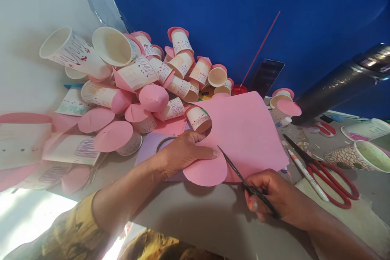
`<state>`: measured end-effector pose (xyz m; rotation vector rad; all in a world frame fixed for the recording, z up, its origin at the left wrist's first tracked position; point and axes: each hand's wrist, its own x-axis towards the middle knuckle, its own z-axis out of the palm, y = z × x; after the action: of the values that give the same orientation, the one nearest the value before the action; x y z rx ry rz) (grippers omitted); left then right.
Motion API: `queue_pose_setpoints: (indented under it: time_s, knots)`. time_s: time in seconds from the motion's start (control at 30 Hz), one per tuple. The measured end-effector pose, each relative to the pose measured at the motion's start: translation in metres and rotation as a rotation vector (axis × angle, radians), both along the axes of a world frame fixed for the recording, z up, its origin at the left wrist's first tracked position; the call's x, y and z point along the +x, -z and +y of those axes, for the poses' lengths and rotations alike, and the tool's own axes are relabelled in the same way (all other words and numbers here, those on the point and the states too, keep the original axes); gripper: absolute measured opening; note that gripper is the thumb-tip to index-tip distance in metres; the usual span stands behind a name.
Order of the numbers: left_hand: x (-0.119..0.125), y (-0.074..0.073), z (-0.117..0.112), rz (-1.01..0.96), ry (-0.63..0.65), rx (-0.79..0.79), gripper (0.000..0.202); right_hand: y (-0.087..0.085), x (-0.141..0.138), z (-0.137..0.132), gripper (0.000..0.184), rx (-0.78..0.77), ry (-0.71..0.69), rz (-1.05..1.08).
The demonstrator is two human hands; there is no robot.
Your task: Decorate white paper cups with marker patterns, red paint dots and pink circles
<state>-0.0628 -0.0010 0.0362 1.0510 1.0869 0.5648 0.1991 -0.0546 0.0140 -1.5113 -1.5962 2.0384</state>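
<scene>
My left hand (179,152) pinches a sheet of pink paper (246,130), its thumb lying on top near a rounded, partly cut piece (207,172). Dark scissors (234,165) are gripped in my right hand (271,195), fingers wrapped round the handles. The blades point up and left, over the paper beside the rounded piece's right edge. Whether the blades are fully closed is hard to make out. A curved notch opens in the sheet's left side, and a small decorated paper cup (198,118) shows through it. Lilac paper (149,150) lies under my left wrist.
Many paper cups with pink paper tops (154,97) are heaped at the left and back. To the right lie red-handled scissors (332,178), a white marker (307,174) and a patterned cup (359,156). A phone (266,76) and a dark bottle (338,79) stand against the blue wall.
</scene>
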Motion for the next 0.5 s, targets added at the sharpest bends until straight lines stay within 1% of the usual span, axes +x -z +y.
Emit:
queue_pose_setpoints:
  time_s: [0.2, 0.3, 0.5]
  knots:
    - [0.001, -0.0047, 0.0, -0.024, -0.005, -0.027, 0.015, 0.0004, 0.0013, -0.0002, 0.055, 0.011, -0.01, 0.017]
    - [0.0009, -0.0056, 0.0001, -0.01, -0.007, -0.028, 0.019, -0.0012, 0.0005, -0.0001, 0.06, 0.017, -0.019, 0.009]
    - [-0.0023, -0.0022, 0.0023, 0.06, 0.035, -0.004, 0.026, -0.0004, 0.0006, 0.0002, 0.056, 0.007, -0.021, 0.002]
